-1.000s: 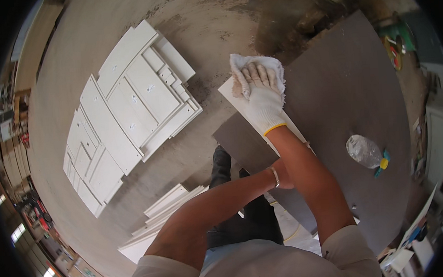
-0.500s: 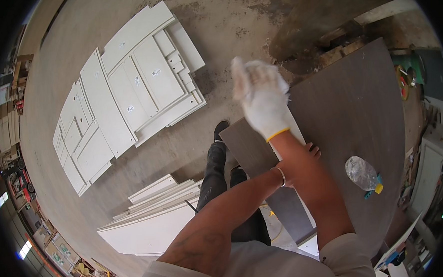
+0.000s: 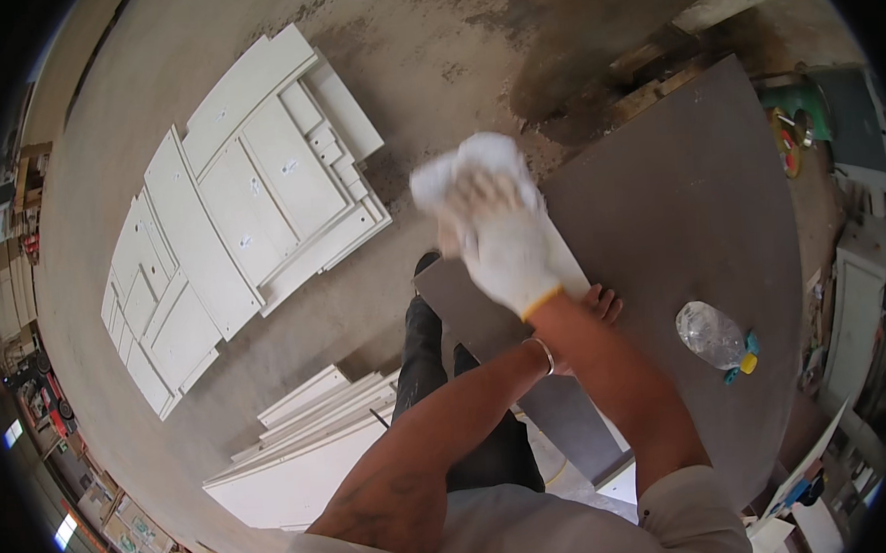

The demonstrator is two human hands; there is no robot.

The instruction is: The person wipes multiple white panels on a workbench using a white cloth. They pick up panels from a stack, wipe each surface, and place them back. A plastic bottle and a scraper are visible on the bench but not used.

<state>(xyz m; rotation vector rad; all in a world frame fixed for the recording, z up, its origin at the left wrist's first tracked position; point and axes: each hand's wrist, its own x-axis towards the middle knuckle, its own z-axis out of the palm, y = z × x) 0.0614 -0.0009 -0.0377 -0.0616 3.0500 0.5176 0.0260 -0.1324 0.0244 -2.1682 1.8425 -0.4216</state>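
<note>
My right hand (image 3: 502, 248), in a white knit glove with a yellow cuff, presses a bunched white cloth (image 3: 492, 159) under spread, slightly blurred fingers. The cloth is at the far end of a long, narrow white board (image 3: 568, 250) beside a dark brown panel (image 3: 679, 184). My bare left hand (image 3: 603, 305) passes beneath my right forearm, with its fingertips curled over the board's right edge. The right forearm hides most of that hand. A silvery bangle (image 3: 542, 355) circles my left wrist.
A clear plastic bottle (image 3: 712, 335) with a yellow cap lies on the dark panel. White panels (image 3: 248, 187) are spread on the floor at far left. More white boards (image 3: 302, 449) are stacked beside my leg. Another dark board (image 3: 464, 300) juts out left of the white one.
My gloved right hand has moved down and left, and the white cloth now shows spread beyond its fingers. My left hand keeps its place on the board. The whole view has shifted slightly.
</note>
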